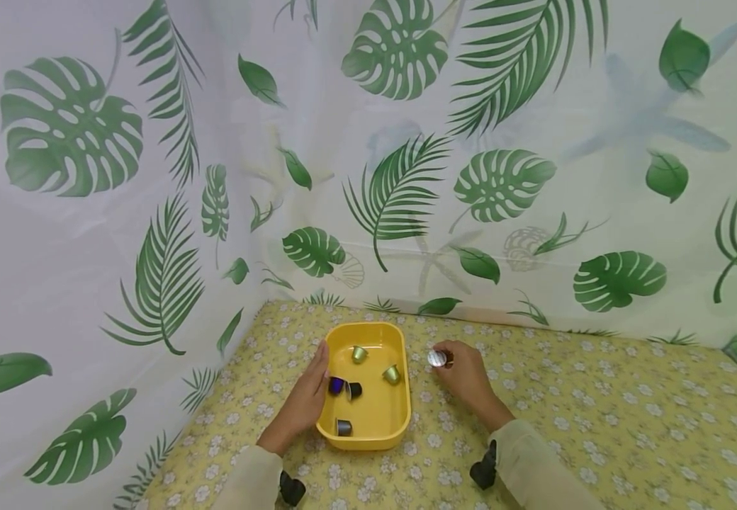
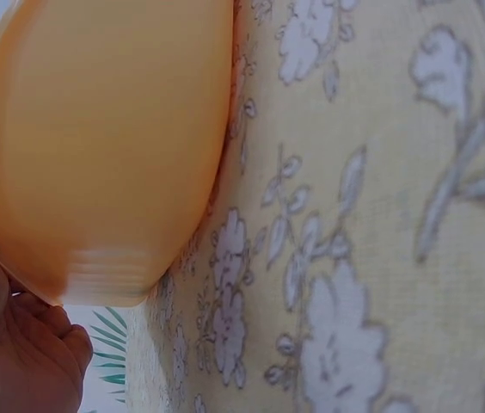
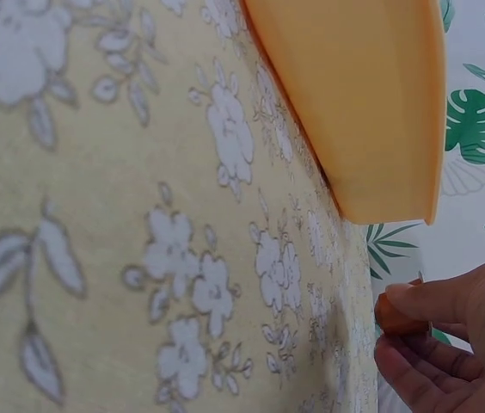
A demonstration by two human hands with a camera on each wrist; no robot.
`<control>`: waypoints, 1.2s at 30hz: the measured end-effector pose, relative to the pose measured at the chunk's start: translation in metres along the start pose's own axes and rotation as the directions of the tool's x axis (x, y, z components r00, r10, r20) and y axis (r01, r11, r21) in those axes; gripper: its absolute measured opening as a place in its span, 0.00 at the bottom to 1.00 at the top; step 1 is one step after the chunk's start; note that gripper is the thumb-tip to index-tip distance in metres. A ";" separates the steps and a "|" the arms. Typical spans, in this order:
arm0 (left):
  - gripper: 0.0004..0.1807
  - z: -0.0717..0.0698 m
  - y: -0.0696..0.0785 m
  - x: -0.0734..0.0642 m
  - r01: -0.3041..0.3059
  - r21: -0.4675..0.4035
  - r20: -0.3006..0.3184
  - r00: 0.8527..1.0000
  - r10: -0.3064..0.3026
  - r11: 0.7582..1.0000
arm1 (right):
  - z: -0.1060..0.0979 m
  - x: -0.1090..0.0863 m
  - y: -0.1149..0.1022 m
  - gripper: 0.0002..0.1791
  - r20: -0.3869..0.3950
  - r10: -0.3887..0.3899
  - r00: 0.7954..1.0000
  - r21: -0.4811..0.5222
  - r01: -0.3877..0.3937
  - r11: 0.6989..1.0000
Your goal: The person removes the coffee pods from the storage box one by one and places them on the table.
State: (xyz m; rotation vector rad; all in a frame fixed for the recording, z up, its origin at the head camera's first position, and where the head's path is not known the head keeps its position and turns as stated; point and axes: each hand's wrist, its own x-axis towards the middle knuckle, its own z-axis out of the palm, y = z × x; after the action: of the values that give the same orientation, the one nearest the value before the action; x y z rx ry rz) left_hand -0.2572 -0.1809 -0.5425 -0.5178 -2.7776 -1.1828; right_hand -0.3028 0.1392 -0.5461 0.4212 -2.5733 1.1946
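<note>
Pinching a coppery capsule, right hand; yellow tray to its left, touched by left hand's extended fingers. Single-capsule handling, apparently; next move likely calls for firm pinch, still tray.

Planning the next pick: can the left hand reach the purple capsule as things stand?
Likely yes: the left hand touches the yellow tray, the purple capsule lies just inside that side, and nothing covers it.

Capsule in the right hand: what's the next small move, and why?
Probably move the capsule left, over the yellow tray: the right hand pinches it outside, five other capsules lie inside, and the left hand holds the tray's side.
</note>
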 end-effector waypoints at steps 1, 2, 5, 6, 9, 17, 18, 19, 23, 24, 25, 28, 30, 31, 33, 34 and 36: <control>0.30 0.000 0.000 0.000 -0.001 0.001 0.002 1.000 0.001 1.000 | 0.000 0.000 0.001 0.15 -0.004 0.005 1.000 -0.004 -0.005 1.000; 0.30 -0.001 0.000 0.000 0.000 0.005 0.006 1.000 0.000 1.000 | 0.001 0.000 0.002 0.15 -0.005 0.008 1.000 -0.005 -0.008 1.000; 0.31 -0.002 0.000 0.002 0.000 0.012 0.015 1.000 0.000 1.000 | 0.002 0.000 0.006 0.16 -0.004 0.021 1.000 -0.002 -0.021 1.000; 0.30 -0.002 -0.001 0.002 -0.001 0.012 0.019 1.000 0.001 1.000 | 0.002 0.000 0.006 0.17 0.000 0.025 1.000 0.003 -0.025 1.000; 0.30 -0.003 -0.001 0.003 -0.001 0.000 0.027 1.000 0.001 1.000 | 0.003 -0.001 0.008 0.18 0.012 0.035 0.999 0.010 -0.035 0.999; 0.30 0.000 -0.005 0.001 -0.019 0.003 0.032 0.999 0.018 1.000 | 0.004 -0.006 0.009 0.17 0.032 0.031 0.999 -0.004 -0.031 1.000; 0.30 0.000 -0.005 0.001 -0.019 0.002 0.032 0.999 0.018 1.000 | 0.004 -0.006 0.009 0.16 0.037 0.031 0.999 -0.006 -0.031 1.000; 0.30 0.000 -0.005 0.001 -0.017 -0.002 0.031 0.999 0.017 1.000 | 0.004 -0.007 0.009 0.16 0.040 0.032 0.999 -0.005 -0.032 0.999; 0.30 0.000 -0.003 0.002 -0.029 -0.002 0.029 0.999 0.029 1.000 | 0.004 -0.006 0.012 0.15 0.044 0.030 0.999 -0.013 -0.030 0.999; 0.30 -0.001 -0.003 0.003 -0.031 -0.002 0.029 0.999 0.031 1.000 | 0.004 -0.005 0.013 0.15 0.042 0.027 0.999 -0.018 -0.026 1.000; 0.30 -0.001 -0.002 0.003 -0.035 0.002 0.028 0.999 0.035 0.999 | 0.004 -0.005 0.014 0.15 0.040 0.022 0.999 -0.024 -0.021 0.999; 0.30 -0.002 0.000 0.005 -0.040 0.005 0.028 0.999 0.040 0.999 | 0.005 -0.004 0.016 0.14 0.032 0.006 0.999 -0.033 -0.005 0.999; 0.30 -0.002 0.000 0.005 -0.041 0.005 0.028 0.999 0.041 0.999 | 0.005 -0.004 0.016 0.15 0.030 0.003 1.000 -0.035 -0.002 0.999; 0.30 -0.002 0.000 0.005 -0.041 0.004 0.029 0.999 0.041 0.999 | 0.005 -0.004 0.015 0.15 0.030 0.004 1.000 -0.036 -0.003 0.999; 0.30 -0.002 -0.001 0.004 -0.038 0.002 0.030 0.999 0.038 0.999 | 0.006 -0.005 0.015 0.16 0.034 0.012 0.999 -0.035 -0.011 0.999; 0.30 -0.002 -0.002 0.004 -0.037 0.004 0.030 0.999 0.037 0.999 | 0.006 -0.005 0.014 0.16 0.037 0.018 0.999 -0.035 -0.017 0.999; 0.30 -0.002 -0.002 0.003 -0.029 0.004 0.031 0.999 0.029 1.000 | 0.006 -0.005 0.014 0.18 0.042 0.030 0.999 -0.039 -0.029 0.999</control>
State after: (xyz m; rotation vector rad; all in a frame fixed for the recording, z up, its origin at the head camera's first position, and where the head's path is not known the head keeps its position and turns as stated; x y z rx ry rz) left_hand -0.2607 -0.1829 -0.5424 -0.5786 -2.7882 -1.1726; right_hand -0.3041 0.1438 -0.5617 0.4062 -2.6436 1.1556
